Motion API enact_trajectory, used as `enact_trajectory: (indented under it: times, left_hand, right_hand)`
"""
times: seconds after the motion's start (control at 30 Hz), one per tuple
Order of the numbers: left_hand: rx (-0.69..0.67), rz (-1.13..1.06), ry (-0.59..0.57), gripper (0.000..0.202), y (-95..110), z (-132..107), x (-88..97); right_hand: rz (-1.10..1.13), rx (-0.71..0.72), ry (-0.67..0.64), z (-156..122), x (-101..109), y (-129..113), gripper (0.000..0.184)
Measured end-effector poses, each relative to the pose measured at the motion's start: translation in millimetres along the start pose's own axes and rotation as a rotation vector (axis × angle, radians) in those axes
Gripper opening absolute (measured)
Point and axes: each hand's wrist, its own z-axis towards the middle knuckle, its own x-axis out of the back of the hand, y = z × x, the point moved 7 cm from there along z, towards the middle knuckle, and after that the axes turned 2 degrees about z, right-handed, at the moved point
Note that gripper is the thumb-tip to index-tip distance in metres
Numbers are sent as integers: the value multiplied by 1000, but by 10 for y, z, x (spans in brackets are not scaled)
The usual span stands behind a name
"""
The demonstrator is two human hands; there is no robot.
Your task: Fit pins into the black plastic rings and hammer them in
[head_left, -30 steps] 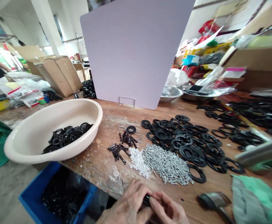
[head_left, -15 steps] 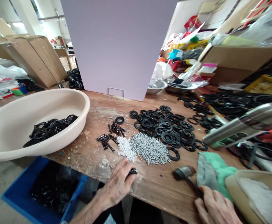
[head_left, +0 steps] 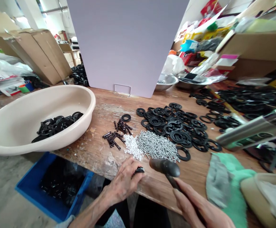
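From my remote seat I can read no brand; the printed packaging (head_left: 8, 85) at ten o'clock is too small to make out. The small black part (head_left: 139, 170), glossy and partly hidden, sits at six o'clock at the near edge of the scarred wooden workbench (head_left: 92, 152), pinched in the curled fingers (head_left: 131, 177) of the left hand (head_left: 125, 180). The right hand (head_left: 199, 205) closes around the handle of a hammer (head_left: 164, 167), whose dark, slightly blurred head hangs just beside the part without touching it. Ahead, from eleven to one o'clock, lie black pins (head_left: 113, 139), white plastic pieces (head_left: 133, 147), silver screws (head_left: 156, 145) and black rings (head_left: 173, 126). More rings fill a beige basin (head_left: 88, 104) at ten o'clock, dark parts fill a blue crate (head_left: 64, 209) at eight, and a green cloth (head_left: 232, 183) lies at four.
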Motion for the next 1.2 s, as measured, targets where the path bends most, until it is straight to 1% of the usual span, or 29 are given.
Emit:
enact_trajectory:
  times: [0.07,0.17,0.2,0.33,0.5,0.53,0.6,0.67,0.8,0.83,0.9,0.97,1.1,1.13,1.2]
  left_hand:
    - [-9,-2,5,8,-2,2,6]
    - [-11,-6,29,8,-17,0,22]
    - [-16,-16,39,8,-19,-2,28]
    - [-36,-47,57,7,-25,-15,44]
    - [-40,-53,59,12,-37,-44,62]
    - [-43,-53,63,11,-37,-50,68]
    - [-51,-54,71,8,-34,-59,77]
    - [-54,-51,76,7,-37,-67,83]
    - [-52,-39,71,8,-60,-82,83]
    - [-55,-38,76,8,-65,-87,86]
    - [-63,-39,87,7,-69,-95,94]
    - [-68,-40,88,8,-72,-101,96]
    - [-75,-20,92,8,-79,-113,90]
    - [-85,-12,100,8,-76,-117,90]
    - [-106,-4,115,8,-71,-127,87]
  right_hand:
    - [5,31,-37,40,-61,-80,32]
    - [3,41,-111,41,-126,-89,32]
    - [2,39,-102,33,-119,-84,33]
    - [20,23,7,11,-70,-86,34]
    - [106,45,-81,42,-160,-124,29]
    - [119,52,-63,42,-143,-128,30]
    - [118,48,18,27,-95,-117,34]
    - [119,37,42,2,-120,-93,35]
    - [152,9,-72,-27,-304,-41,34]
    - [143,-5,-70,-29,-313,-31,35]
    - [92,-25,-17,-22,-276,-35,39]
    - [40,24,24,3,-226,-110,37]
    - [-46,164,-18,70,-183,-298,29]
    - [-74,173,-3,80,-156,-318,30]
    - [-116,169,69,81,-94,-330,31]
